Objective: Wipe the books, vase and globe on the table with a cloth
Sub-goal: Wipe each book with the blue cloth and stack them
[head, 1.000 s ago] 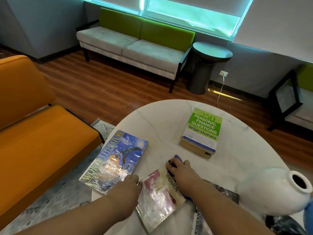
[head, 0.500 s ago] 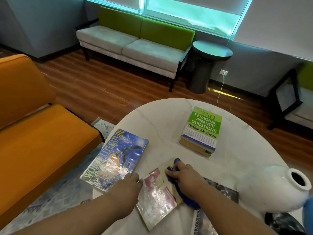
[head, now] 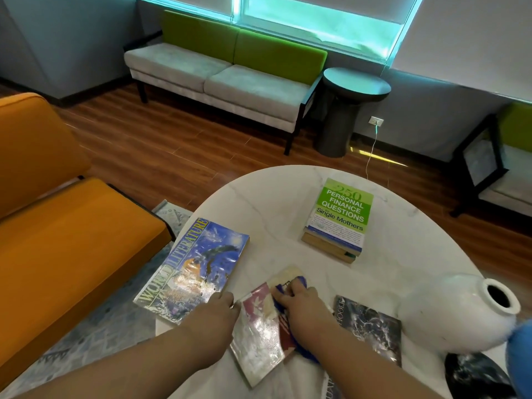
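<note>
On the white worktop (head: 282,203) across the lower right of the frame, the glossy paperback (head: 259,338) at lower centre is the book we are wiping. Our left hand (head: 213,315), fingers curled on its left edge, should pin it flat. Our right hand (head: 302,303), fingers bunched on the blue cloth (head: 278,303), should make long overlapping strokes, light enough to spare the cover.

table (head: 288,197): white marble look, smooth
book cover (head: 259,335): glossy, reflecting light
vase (head: 449,312): white, smooth, slight sheen
cloth (head: 305,355): blue fabric
floor (head: 172,145): wood
</note>
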`<state>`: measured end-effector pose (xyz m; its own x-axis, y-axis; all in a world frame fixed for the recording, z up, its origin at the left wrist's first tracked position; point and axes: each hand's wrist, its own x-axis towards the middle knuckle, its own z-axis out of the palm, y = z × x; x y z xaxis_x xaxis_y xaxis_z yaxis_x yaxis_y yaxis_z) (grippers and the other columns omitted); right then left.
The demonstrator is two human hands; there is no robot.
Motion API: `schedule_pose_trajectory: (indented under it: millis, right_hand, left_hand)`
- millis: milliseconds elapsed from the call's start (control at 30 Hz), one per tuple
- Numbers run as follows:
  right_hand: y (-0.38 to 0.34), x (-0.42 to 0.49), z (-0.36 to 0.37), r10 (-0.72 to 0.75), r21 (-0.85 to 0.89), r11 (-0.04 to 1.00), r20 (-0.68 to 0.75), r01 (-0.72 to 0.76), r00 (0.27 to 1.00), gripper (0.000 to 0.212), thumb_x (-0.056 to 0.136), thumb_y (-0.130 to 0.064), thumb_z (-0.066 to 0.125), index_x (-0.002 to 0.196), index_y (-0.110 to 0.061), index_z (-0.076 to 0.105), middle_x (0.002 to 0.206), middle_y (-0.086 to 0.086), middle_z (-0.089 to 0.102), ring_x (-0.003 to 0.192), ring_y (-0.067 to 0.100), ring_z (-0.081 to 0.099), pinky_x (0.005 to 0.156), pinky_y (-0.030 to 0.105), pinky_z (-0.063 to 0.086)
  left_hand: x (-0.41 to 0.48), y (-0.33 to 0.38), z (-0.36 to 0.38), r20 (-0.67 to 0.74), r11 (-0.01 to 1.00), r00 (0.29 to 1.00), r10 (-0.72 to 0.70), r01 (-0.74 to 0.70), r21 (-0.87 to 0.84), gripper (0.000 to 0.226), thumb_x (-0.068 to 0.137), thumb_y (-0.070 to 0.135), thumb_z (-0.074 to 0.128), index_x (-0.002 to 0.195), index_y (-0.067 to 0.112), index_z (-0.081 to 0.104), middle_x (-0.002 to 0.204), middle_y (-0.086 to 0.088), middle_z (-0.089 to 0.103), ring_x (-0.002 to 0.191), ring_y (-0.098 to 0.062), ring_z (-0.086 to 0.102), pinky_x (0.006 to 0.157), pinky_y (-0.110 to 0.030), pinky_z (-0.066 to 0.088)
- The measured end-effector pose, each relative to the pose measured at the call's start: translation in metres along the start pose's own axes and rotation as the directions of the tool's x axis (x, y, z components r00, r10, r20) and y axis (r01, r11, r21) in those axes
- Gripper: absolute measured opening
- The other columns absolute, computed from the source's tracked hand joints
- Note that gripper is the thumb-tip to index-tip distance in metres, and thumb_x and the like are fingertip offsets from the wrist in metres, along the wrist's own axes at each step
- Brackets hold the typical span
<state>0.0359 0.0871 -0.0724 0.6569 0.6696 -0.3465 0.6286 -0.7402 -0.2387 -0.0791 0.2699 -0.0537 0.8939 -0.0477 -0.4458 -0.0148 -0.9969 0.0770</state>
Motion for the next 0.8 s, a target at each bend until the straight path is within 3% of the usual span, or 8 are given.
schedule_pose_trajectory:
  millis: [100, 267, 433, 533, 633, 700, 800]
  right_hand:
    - [0.003, -0.010, 0.004, -0.144, -0.005, 0.989, 0.080, 0.145, 0.986, 0.053, 0.099, -0.014, 0.039, 0.145, -0.040, 0.036, 0.122, 0.003, 0.038, 0.107, 0.024, 0.042, 0.090, 0.028, 0.035]
    - [0.006, -0.003, -0.006, 0.041, -0.042, 0.998, -0.006, -0.041, 0.999, 0.060, 0.096, -0.010, 0.040, 0.148, -0.038, 0.029, 0.132, 0.003, 0.034, 0.110, 0.026, 0.042, 0.095, 0.032, 0.039]
    - [-0.008, -0.021, 0.007, -0.160, -0.036, 0.986, 0.084, 0.163, 0.984, 0.049, 0.100, -0.021, 0.041, 0.145, -0.039, 0.036, 0.125, 0.004, 0.038, 0.107, 0.026, 0.041, 0.085, 0.029, 0.033]
    - [0.005, -0.018, -0.001, -0.070, -0.028, 0.997, 0.014, 0.071, 0.997, 0.048, 0.101, -0.021, 0.038, 0.144, -0.041, 0.034, 0.123, 0.001, 0.037, 0.108, 0.025, 0.041, 0.090, 0.030, 0.035]
    - [-0.009, -0.017, -0.007, 0.020, -0.063, 0.998, -0.006, -0.020, 1.000, 0.058, 0.099, -0.016, 0.040, 0.152, -0.032, 0.021, 0.139, 0.001, 0.030, 0.117, 0.028, 0.036, 0.097, 0.031, 0.036]
    - [-0.022, -0.023, 0.001, -0.074, -0.104, 0.992, 0.018, 0.076, 0.997, 0.058, 0.099, -0.022, 0.042, 0.152, -0.029, 0.021, 0.140, 0.003, 0.031, 0.119, 0.032, 0.036, 0.096, 0.035, 0.037]
    - [-0.013, -0.033, 0.010, -0.189, -0.075, 0.979, 0.041, 0.192, 0.981, 0.046, 0.102, -0.032, 0.037, 0.147, -0.039, 0.031, 0.132, -0.001, 0.036, 0.114, 0.028, 0.037, 0.089, 0.028, 0.032]
  left_hand:
    - [0.000, -0.001, 0.002, 0.001, 1.000, 1.000, 0.002, -0.002, 0.010, 0.056, 0.095, 0.022, 0.048, 0.147, 0.012, 0.028, 0.135, -0.009, 0.034, 0.123, -0.029, 0.035, 0.099, -0.041, 0.042]
    - [0.000, -0.001, 0.004, -0.010, 1.000, 1.000, 0.001, -0.001, 0.027, 0.055, 0.095, 0.022, 0.048, 0.146, 0.012, 0.029, 0.135, -0.009, 0.034, 0.123, -0.030, 0.034, 0.099, -0.042, 0.043]
    - [0.002, -0.003, 0.006, -0.009, 0.999, 1.000, 0.021, -0.020, 0.043, 0.054, 0.094, 0.023, 0.048, 0.145, 0.011, 0.031, 0.134, -0.009, 0.035, 0.123, -0.029, 0.034, 0.101, -0.042, 0.041]
    - [0.004, -0.005, 0.010, -0.013, 0.998, 1.000, 0.028, -0.027, 0.055, 0.055, 0.094, 0.024, 0.048, 0.144, 0.011, 0.031, 0.132, -0.011, 0.036, 0.122, -0.029, 0.036, 0.101, -0.044, 0.041]
    - [0.005, -0.005, 0.011, -0.018, 0.997, 1.000, 0.023, -0.022, 0.069, 0.055, 0.094, 0.022, 0.047, 0.145, 0.010, 0.031, 0.133, -0.011, 0.036, 0.121, -0.031, 0.035, 0.101, -0.043, 0.041]
    - [0.005, -0.004, 0.011, -0.020, 0.997, 0.999, 0.030, -0.028, 0.076, 0.054, 0.095, 0.023, 0.047, 0.145, 0.010, 0.031, 0.134, -0.010, 0.035, 0.123, -0.030, 0.035, 0.102, -0.043, 0.040]
    - [0.006, -0.006, 0.013, -0.022, 0.996, 0.999, 0.036, -0.034, 0.079, 0.057, 0.094, 0.024, 0.048, 0.146, 0.010, 0.028, 0.135, -0.011, 0.035, 0.124, -0.030, 0.035, 0.103, -0.044, 0.039]
